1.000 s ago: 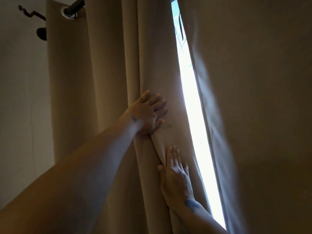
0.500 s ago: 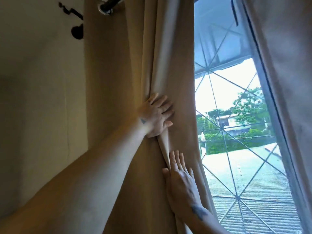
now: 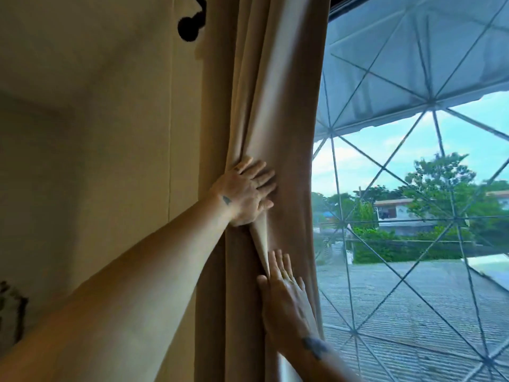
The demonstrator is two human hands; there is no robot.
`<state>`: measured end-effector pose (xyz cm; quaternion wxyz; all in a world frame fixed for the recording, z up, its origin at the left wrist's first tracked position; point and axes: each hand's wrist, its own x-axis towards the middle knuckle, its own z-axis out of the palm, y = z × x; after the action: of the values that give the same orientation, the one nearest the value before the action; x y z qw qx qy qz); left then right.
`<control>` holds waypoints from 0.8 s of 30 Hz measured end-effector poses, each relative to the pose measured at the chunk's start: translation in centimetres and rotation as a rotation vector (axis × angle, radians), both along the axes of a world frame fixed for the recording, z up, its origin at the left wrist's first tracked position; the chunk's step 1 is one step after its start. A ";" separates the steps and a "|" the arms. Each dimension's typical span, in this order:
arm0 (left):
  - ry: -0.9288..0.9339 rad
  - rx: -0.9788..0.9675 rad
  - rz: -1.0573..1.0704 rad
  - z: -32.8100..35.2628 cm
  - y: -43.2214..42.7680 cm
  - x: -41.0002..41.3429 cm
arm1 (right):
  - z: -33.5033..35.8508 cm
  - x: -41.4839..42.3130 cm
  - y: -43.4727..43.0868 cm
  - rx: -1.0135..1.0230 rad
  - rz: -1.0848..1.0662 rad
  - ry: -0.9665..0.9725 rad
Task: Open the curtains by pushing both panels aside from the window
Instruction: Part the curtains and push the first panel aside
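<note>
The beige left curtain panel point(image 3: 275, 106) hangs gathered in folds beside the left edge of the window point(image 3: 413, 244). My left hand point(image 3: 245, 194) lies flat against the bunched fabric, fingers spread, index finger at a fold. Lower down, my right hand point(image 3: 286, 296) presses flat on the same panel near its inner edge, fingers pointing up. Neither hand clasps the cloth. The right curtain panel is out of view.
A black curtain-rod bracket with a round finial point(image 3: 190, 28) sits on the cream wall point(image 3: 96, 133) at the upper left. The window has a diagonal metal grille point(image 3: 429, 102), with roofs, trees and a house beyond. A dark object point(image 3: 11, 307) shows at the left edge.
The left panel has been pushed leftward and bunched up, and the narrow bright gap has widened into a broad window view. The right panel has left the frame. Both hands stay flat on the fabric.
</note>
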<state>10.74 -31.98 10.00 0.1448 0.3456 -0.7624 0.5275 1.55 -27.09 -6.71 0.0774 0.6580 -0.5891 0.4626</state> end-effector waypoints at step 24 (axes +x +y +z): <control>0.049 0.112 0.284 -0.1 -4.4 9.2 | 1.0 8.1 -6.8 0.114 0.047 0.078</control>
<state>19.96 -36.35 9.92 0.0677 0.4706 -0.7302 0.4906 9.69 -33.86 -5.67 0.0517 0.6925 -0.5953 0.4042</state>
